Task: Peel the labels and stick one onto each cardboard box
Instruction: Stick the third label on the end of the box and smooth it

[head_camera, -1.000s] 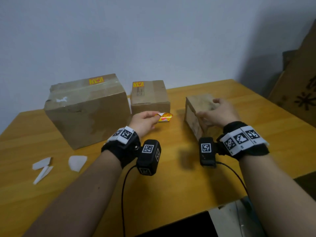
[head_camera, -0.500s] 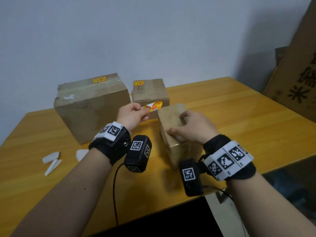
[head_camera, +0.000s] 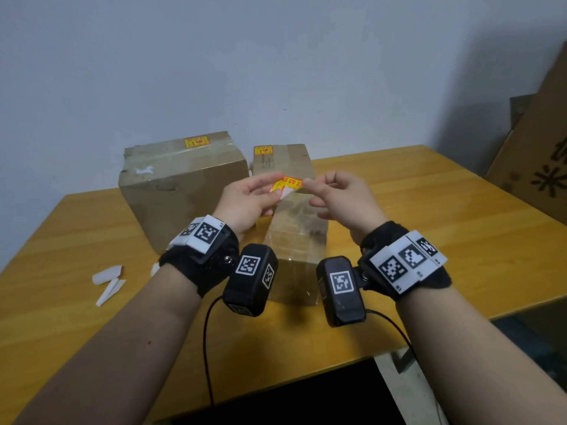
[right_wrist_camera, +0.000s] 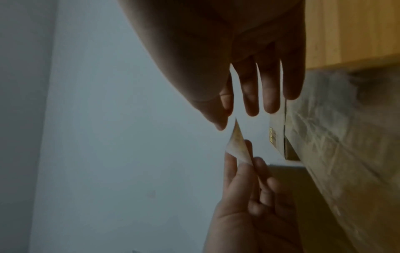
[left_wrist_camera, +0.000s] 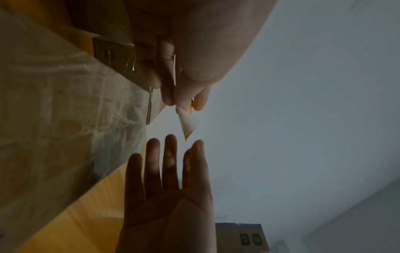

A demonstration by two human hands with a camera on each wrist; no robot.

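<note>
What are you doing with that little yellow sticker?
A person is peeling a yellow label above the small box in front. The left hand pinches it while the right hand reaches for its corner. The two boxes behind, the big box and the middle box, already wear labels.

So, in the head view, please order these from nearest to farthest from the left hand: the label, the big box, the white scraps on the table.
1. Label: pinched in the left hand.
2. Big box: beside the hand, on its left.
3. White scraps: far left, near the table edge.
</note>
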